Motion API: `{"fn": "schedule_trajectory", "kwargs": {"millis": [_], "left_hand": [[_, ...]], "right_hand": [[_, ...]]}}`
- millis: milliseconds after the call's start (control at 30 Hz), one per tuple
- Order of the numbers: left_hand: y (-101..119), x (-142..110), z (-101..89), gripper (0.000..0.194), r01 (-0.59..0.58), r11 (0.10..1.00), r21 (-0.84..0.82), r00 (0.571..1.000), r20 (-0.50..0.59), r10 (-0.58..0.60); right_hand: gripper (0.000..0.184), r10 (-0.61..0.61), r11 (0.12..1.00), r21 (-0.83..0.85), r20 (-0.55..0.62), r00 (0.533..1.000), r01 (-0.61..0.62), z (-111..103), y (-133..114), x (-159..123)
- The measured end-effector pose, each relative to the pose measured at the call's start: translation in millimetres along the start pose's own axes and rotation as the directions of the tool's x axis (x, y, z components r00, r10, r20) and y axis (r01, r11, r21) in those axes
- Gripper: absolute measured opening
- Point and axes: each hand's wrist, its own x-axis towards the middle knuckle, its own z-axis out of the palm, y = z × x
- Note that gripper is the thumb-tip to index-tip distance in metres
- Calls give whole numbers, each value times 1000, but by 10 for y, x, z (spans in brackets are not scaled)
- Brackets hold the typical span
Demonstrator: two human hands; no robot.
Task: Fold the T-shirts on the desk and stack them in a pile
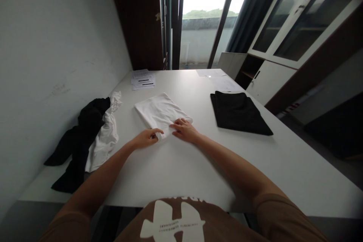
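Note:
A folded white garment (163,109), seemingly a T-shirt, lies as a rough rectangle in the middle of the table. At its near left corner my left hand (146,138) is closed, thumb and fingers pinching the edge. My right hand (185,130) rests on the near right part of the same garment, palm down with the fingers stretched over the cloth. Small wrinkles run through the fabric between the two hands. To the right, apart from both hands, is a folded black garment (239,113).
Crumpled black clothes (82,136) and a crumpled white garment (106,136) lie along the left wall. Paper sheets (143,80) sit at the far left of the white table (176,174), with more papers (222,81) at the far right. A cabinet (272,79) stands beyond the right edge.

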Motion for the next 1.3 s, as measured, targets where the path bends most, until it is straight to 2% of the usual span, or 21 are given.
{"fn": "schedule_trajectory", "kwargs": {"millis": [133,267,333,433,600,733,867,1000,1100,1200,1300], "left_hand": [[-99,31,76,39,12,995,-101,997,-79,-20],[-141,78,173,27,16,938,-347,986,-151,-73],[-137,88,202,25,5,919,-394,978,-190,-87],[-90,74,201,24,-16,953,-303,972,-230,-56],[61,29,149,15,-15,1000,1,977,-212,15],[109,37,162,5,-44,996,81,981,-185,58],[40,59,182,15,-18,998,56,982,-186,28],[-47,53,111,22,-7,996,-85,995,-99,-1],[-83,28,22,21,-6,987,-162,1000,-30,1],[-77,-3,-52,22,0,988,-152,1000,20,3],[-30,-34,-90,35,-20,997,-74,999,40,23]], "right_hand": [[45,2,1000,2,2,1000,-2,-2,2,4],[45,1,1000,7,4,1000,-1,-1,7,2],[45,-3,1000,10,5,1000,3,-4,9,1],[45,-1,1000,9,11,1000,1,-3,11,4],[45,5,1000,6,5,1000,-5,0,7,9],[45,4,1000,11,4,1000,-4,-4,8,8],[46,-1,1000,14,9,1000,1,-5,16,5],[45,3,1000,18,10,1000,-3,-8,17,4],[45,-1,1000,22,10,1000,1,-12,15,5],[45,-3,1000,25,13,1000,3,-19,12,6],[45,0,1000,29,16,1000,0,-24,11,8]]}}
